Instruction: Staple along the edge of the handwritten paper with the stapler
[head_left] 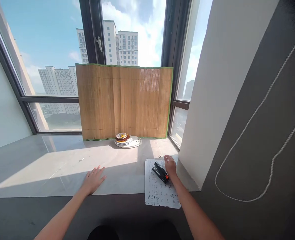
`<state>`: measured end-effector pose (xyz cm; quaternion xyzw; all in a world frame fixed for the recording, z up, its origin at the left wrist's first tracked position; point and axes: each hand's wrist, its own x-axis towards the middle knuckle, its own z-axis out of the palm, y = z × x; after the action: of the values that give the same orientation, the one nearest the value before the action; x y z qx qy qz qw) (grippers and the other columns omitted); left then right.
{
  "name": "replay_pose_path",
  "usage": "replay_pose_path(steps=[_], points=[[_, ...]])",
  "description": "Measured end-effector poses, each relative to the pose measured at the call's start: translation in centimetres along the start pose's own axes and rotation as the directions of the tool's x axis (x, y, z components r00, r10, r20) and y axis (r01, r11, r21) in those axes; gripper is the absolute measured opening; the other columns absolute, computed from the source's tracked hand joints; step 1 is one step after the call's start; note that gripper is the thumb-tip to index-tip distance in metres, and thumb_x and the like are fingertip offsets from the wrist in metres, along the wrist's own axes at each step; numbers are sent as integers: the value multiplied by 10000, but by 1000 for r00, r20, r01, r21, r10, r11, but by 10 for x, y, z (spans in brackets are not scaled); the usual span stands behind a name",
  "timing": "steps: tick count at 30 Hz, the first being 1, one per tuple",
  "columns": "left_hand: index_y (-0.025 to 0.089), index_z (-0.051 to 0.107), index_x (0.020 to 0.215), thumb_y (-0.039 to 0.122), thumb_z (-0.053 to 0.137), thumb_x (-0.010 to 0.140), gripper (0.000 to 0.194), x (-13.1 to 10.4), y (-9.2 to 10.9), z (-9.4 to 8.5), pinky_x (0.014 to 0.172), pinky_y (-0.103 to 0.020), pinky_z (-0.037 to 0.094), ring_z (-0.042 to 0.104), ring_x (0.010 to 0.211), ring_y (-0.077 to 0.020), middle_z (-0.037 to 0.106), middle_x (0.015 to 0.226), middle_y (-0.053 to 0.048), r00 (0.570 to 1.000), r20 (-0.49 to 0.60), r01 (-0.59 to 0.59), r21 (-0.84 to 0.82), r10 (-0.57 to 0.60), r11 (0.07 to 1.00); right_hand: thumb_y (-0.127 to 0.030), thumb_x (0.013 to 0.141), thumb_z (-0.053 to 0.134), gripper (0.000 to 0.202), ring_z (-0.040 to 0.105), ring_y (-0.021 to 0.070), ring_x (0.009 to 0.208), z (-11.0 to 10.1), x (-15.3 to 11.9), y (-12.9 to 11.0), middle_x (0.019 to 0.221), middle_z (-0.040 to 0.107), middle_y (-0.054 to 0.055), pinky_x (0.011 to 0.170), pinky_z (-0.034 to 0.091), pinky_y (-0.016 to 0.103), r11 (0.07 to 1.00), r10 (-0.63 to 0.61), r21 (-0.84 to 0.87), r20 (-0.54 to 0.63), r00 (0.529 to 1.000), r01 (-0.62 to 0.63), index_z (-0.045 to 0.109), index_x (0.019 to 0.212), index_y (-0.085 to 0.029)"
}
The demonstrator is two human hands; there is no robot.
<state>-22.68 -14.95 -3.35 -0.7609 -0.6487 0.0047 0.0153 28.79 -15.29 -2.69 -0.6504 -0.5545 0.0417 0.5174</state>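
My left hand (94, 180) lies flat, palm down, on the pale window sill (122, 183), its fingers spread and nothing in it. My right hand (170, 165) rests at the right side of a handwritten sheet of paper (154, 193), with slightly bent fingers and no visible object in them. Just left of that hand, a black stapler (159, 171) with an orange-red part sits slantwise on the paper. The sheet's near end hangs past the sill's front edge. Small bits (159, 156) lie beyond the stapler, too tiny to name.
Against the window leans a bamboo mat (127, 100) with green edging. Stacked plates (123, 140) and a white oval plate (135, 142) stand before it. Small scraps (81, 159) lie on the sill's left part. A beaded blind chain (271, 170) hangs at the right wall.
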Motion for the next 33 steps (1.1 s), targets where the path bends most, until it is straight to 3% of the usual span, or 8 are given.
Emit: replay_pose_path(steps=[5,8,11,13,18,23,30,33], points=[[262,361,1701,521,305,1058,694,1,-1,3,1297,-519,249,269,1643,-317,289,1776,-97,1000,-18,8,10,-8,1000,-180,954,522,351,583,298,1424,18,7,1,1468,674,134,1176,456,468,925,-91,-335,259,961,178,775,1192,-232],[246,366,1699,513,307,1062,693,1,0,3,1298,-546,238,271,1641,-332,297,1771,-109,1000,-25,18,-9,-18,1000,-202,1022,457,456,434,300,1565,22,4,-5,1648,512,137,1258,370,503,872,6,-449,406,914,194,686,1416,-217],[231,369,1698,509,325,1059,699,2,1,2,1294,-569,236,264,1641,-344,292,1771,-119,1000,-4,28,-39,-28,999,-231,1075,321,567,280,262,1644,20,7,-14,1752,340,110,1309,282,497,821,165,-541,532,830,183,494,1614,-202],[235,361,1701,518,327,1060,702,2,1,2,1295,-576,232,250,1646,-346,281,1775,-114,999,11,32,-46,-31,998,-217,1080,269,598,253,232,1652,18,9,-19,1767,309,71,1325,243,487,806,215,-559,582,784,193,432,1655,-225],[245,353,1704,504,335,1064,691,5,1,6,1300,-590,210,241,1648,-344,276,1778,-109,999,1,46,-31,-46,998,-221,1088,247,602,236,223,1657,28,7,-25,1775,284,42,1336,207,507,802,212,-557,603,769,215,413,1665,-260],[246,319,1716,509,328,1074,693,6,-2,11,1302,-587,201,227,1652,-346,244,1788,-108,1000,7,29,-19,-29,999,-272,1111,261,568,239,260,1657,73,-6,-45,1770,300,67,1330,201,556,836,112,-478,627,771,267,422,1655,-241],[287,357,1702,414,316,1098,618,13,-14,26,1301,-553,223,265,1641,-325,279,1781,-86,999,-43,8,-9,-8,1000,-312,1123,360,526,299,243,1635,162,-37,-114,1743,363,94,1324,231,551,873,-75,-316,666,742,371,417,1644,-261],[291,360,1700,428,308,1104,614,14,-17,28,1297,-549,237,279,1635,-322,291,1777,-84,999,-50,3,-24,-5,1000,-317,1111,408,564,290,268,1639,185,-49,-132,1777,271,95,1319,251,546,874,-139,-266,665,734,407,365,1670,-251]])
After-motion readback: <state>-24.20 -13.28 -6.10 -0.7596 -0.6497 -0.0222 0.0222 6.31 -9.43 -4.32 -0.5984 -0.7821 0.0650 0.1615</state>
